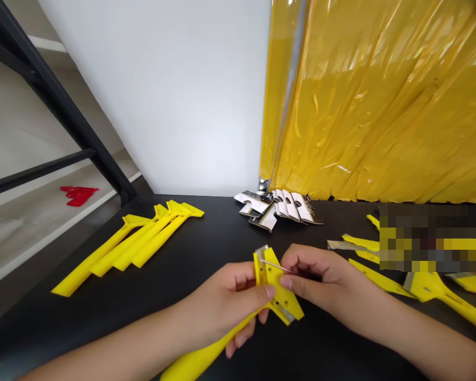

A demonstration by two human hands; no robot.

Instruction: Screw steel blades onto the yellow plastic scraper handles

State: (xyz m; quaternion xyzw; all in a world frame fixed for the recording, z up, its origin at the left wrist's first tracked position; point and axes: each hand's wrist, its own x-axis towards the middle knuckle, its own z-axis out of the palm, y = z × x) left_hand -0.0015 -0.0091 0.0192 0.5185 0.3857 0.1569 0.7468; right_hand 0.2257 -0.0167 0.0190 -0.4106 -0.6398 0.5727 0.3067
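Observation:
My left hand is wrapped round the head end of a yellow scraper, its thumb pressed on the flat plate and the handle slanting down to the left. Several small holes show in the plate, and a metallic strip runs along its inner side. Between thumb and fingers, my right hand pinches a thin metal rod, whose far tip lies over the upper part of the plate. The rest of the rod is hidden in my right hand.
Several yellow scrapers lie at the left of the black table. Folded printed cards lie at the back middle. More yellow parts are at the right, partly pixelated. A white panel and yellow sheeting stand behind.

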